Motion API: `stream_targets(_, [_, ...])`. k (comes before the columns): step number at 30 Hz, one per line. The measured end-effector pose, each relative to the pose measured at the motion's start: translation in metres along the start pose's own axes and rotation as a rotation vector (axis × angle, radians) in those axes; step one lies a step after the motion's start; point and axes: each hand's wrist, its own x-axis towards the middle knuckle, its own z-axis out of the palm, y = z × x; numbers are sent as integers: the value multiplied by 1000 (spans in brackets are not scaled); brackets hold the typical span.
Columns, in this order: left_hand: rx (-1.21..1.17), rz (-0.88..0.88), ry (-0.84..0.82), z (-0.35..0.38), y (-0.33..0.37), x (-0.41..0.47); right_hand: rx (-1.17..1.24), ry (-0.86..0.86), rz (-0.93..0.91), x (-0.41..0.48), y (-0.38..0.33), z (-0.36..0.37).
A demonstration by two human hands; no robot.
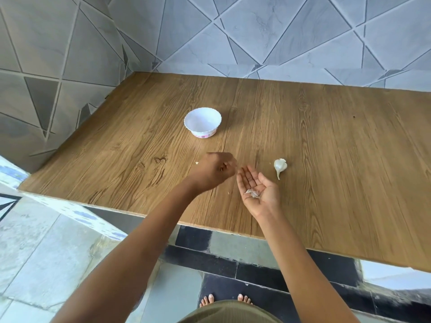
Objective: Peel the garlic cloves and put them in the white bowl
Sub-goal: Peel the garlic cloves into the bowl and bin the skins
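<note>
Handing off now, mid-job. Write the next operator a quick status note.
Left hand: fingers curled, back to camera; whether it holds anything is hidden.
Right hand: open, palm up, papery garlic skin lying on it.
Garlic bulb: on the table, right of the hands.
White bowl: farther back, no clove visible inside.
Done: some peeling. Left: peel cloves, put them in the bowl.
</note>
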Motion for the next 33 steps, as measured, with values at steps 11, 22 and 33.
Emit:
stream_targets(11, [177, 80, -33, 3, 18, -5, 28, -38, -9, 2, 1, 8])
stream_targets(22, [483, -83, -290, 20, -2, -17, 17, -18, -29, 1, -4, 1])
stream_targets(33, [143, -16, -175, 8, -9, 2, 4, 9, -84, -1, -8, -3])
